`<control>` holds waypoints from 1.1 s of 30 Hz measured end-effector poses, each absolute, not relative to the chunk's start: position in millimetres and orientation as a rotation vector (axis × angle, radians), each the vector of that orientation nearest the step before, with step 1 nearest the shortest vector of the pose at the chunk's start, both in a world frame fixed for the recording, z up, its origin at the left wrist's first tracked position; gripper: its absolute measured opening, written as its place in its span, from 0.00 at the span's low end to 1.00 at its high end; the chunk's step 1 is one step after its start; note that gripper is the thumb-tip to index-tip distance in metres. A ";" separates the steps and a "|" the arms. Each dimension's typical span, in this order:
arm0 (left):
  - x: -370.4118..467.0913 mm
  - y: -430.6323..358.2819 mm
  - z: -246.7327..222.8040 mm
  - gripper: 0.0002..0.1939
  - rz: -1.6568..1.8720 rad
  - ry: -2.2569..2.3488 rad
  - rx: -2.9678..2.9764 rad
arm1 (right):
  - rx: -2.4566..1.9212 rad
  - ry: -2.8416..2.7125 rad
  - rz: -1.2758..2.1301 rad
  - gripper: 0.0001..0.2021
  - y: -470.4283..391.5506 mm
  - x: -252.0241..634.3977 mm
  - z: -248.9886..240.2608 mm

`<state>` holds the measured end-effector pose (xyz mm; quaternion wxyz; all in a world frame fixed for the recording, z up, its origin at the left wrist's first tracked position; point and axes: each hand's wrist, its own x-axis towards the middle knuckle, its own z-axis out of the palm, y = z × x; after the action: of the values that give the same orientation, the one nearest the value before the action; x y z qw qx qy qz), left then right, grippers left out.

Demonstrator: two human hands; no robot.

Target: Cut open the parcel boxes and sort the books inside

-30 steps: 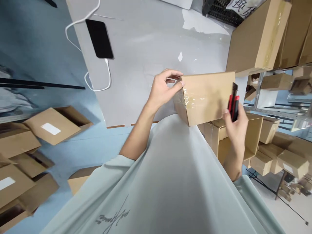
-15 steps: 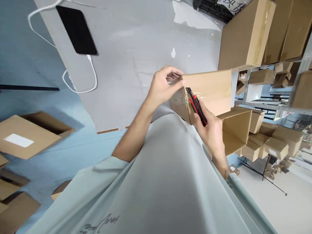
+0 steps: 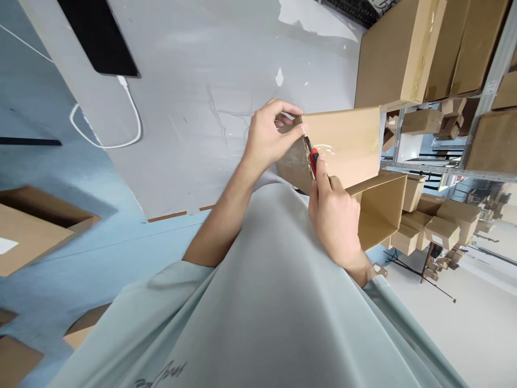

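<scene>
A taped cardboard box point(image 3: 347, 143) lies at the table's near right edge. My left hand point(image 3: 272, 129) pinches the top corner of this box between thumb and fingers. In my right hand point(image 3: 335, 215) is a red and black box cutter point(image 3: 313, 153), gripped with the index finger stretched along its body. The cutter's tip sits at the box's taped left edge, just below my left thumb. Clear tape shines on the faces beside that edge. My fingers hide the rear of the cutter.
On the grey table point(image 3: 181, 108) a black phone point(image 3: 99, 37) is plugged into a white cable point(image 3: 139, 121). A larger carton point(image 3: 385, 54) stands behind the box. An open carton point(image 3: 379, 210) is at the right, with shelves of boxes beyond. More open cartons point(image 3: 36, 231) lie on the blue floor.
My right hand has turned over and brought the cutter from the box's face onto its taped edge. My left hand keeps its hold on the corner. The view has shifted slightly.
</scene>
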<state>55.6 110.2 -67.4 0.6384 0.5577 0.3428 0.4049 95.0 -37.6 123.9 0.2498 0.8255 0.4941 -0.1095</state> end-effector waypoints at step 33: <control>46.4 104.7 -74.5 0.16 0.889 0.861 1.285 | 2.356 1.549 -0.470 0.35 -50.0 133.1 124.1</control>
<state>46.4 104.7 -74.5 0.6279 0.5607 0.3756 0.3877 133.1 -50.0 124.1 0.1408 0.8160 0.5365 -0.1629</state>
